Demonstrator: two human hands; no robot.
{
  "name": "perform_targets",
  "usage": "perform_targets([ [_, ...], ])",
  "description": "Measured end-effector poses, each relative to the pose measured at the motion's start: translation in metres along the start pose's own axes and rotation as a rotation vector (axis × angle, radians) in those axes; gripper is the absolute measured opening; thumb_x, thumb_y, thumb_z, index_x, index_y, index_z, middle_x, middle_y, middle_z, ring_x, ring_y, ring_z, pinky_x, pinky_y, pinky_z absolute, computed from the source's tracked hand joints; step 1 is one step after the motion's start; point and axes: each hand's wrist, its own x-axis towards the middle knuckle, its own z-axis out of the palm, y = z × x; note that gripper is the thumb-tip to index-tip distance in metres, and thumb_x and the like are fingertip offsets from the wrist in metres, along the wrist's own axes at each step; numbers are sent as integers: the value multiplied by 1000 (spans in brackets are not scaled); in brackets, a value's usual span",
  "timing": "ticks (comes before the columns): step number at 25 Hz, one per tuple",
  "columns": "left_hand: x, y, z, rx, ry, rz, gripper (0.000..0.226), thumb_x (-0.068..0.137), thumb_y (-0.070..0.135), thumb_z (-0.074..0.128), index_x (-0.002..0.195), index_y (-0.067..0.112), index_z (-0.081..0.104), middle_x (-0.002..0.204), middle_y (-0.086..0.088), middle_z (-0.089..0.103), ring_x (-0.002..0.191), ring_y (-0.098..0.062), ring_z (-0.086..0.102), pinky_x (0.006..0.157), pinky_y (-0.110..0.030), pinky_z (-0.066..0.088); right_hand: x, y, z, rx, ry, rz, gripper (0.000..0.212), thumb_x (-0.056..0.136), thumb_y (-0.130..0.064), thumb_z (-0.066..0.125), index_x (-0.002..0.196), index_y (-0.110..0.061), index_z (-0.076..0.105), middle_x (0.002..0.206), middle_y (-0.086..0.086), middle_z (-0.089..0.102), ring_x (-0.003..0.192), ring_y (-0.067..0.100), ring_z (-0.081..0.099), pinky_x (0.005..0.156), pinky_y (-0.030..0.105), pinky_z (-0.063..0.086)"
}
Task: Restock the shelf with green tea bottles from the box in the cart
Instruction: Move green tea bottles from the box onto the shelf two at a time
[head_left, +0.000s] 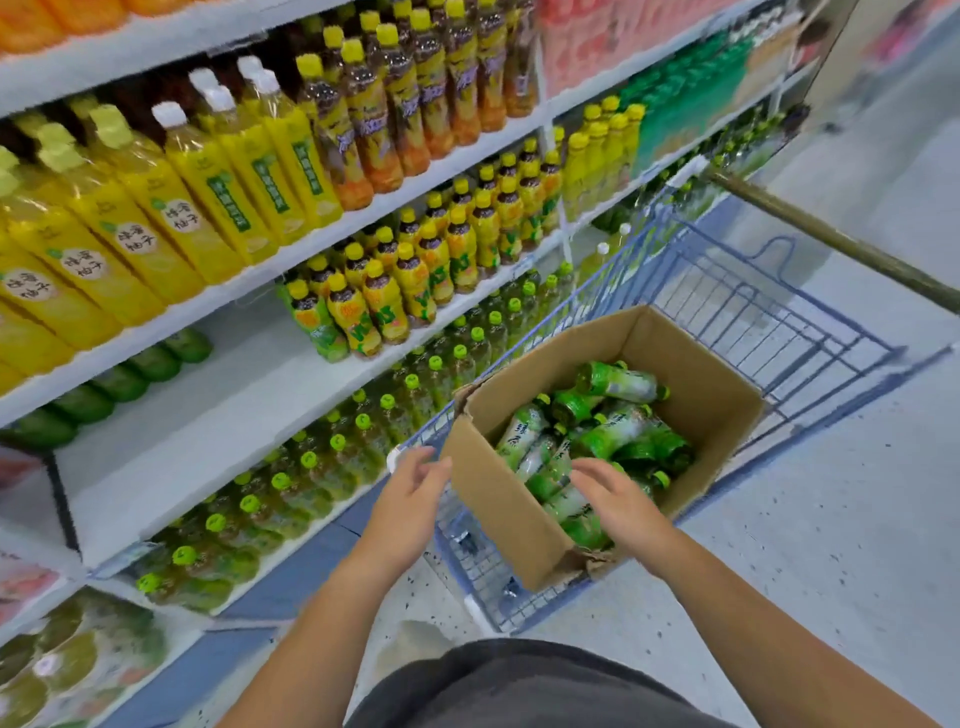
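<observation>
An open cardboard box (498, 499) sits tilted in a blue wire cart (737, 306). Inside it lie several green tea bottles (613, 431) with green labels, piled on their sides. My left hand (410, 493) hovers at the box's near left wall, fingers apart, holding nothing. My right hand (618, 504) reaches over the box's near edge, fingers spread just above the bottles, gripping none that I can see. On the left, a white shelf (218, 415) has a bare stretch, with a few green bottles (119, 384) lying at its back.
Shelves above carry yellow drink bottles (171, 208) and yellow-capped tea bottles (405, 286). The bottom shelf holds rows of green-capped bottles (311, 467). The cart's handle (831, 239) runs across the upper right. Speckled grey floor (831, 519) lies to the right.
</observation>
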Motion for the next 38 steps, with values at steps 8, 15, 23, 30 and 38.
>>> perform_targets([
  [8,81,49,63,217,-284,-16,44,98,55,53,138,38,47,118,28,56,113,4,53,80,-19,41,11,32,-47,256,206,195,51,102,-51,46,148,-30,43,143,-6,48,121,13,49,93,31,37],
  [15,206,76,111,450,-538,62,46,100,40,56,142,24,49,124,16,58,72,21,57,59,-2,42,43,38,-20,398,424,371,47,104,-47,45,148,-29,39,143,-2,49,121,16,52,97,31,41],
  [23,334,85,208,796,-690,362,47,97,39,58,142,24,52,141,6,54,117,-8,52,98,-26,39,139,59,-21,417,509,429,55,104,-46,42,154,-28,30,121,-16,54,84,2,59,78,26,44],
  [30,402,87,293,1114,-760,465,28,96,36,55,111,15,66,109,-7,65,99,-25,62,79,-29,42,210,90,-33,463,528,512,64,101,-52,44,156,-24,26,117,-8,58,89,11,60,76,31,42],
  [38,431,86,331,1143,-787,160,76,63,67,83,109,9,62,98,-3,67,81,-22,66,60,-29,49,252,103,-33,282,581,643,73,73,-74,67,117,-16,58,104,-5,64,93,18,63,81,35,53],
])
